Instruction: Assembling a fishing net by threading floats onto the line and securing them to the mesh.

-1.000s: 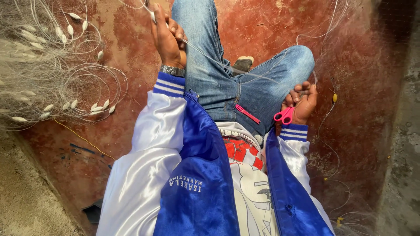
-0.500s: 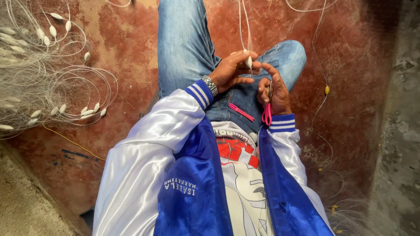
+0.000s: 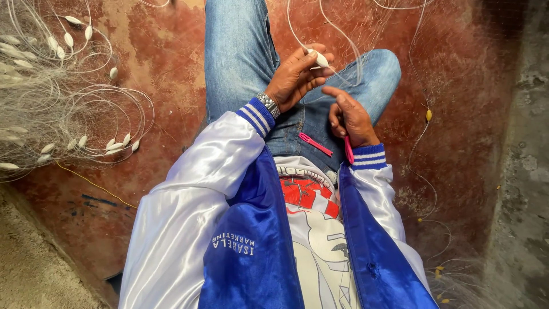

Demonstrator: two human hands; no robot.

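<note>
I sit on a red floor with my jeans-clad legs stretched out. My left hand (image 3: 297,77) is raised over my lap and pinches a small white oval float (image 3: 320,58) strung on thin clear fishing line (image 3: 349,54). My right hand (image 3: 350,117) sits just below it, index finger pointing toward the float, with pink scissors (image 3: 348,150) tucked in its palm. A pink strip (image 3: 315,144) shows at my jeans pocket. A metal watch is on my left wrist.
A heap of fine fishing net with several white floats (image 3: 57,109) lies on the floor at the left. A yellow float (image 3: 428,115) hangs on a line at the right. A grey concrete edge (image 3: 526,171) borders the right side.
My left hand came back from beyond my knee to my lap and now pinches a white float. My right hand rose from my thigh toward it, scissors still in it.
</note>
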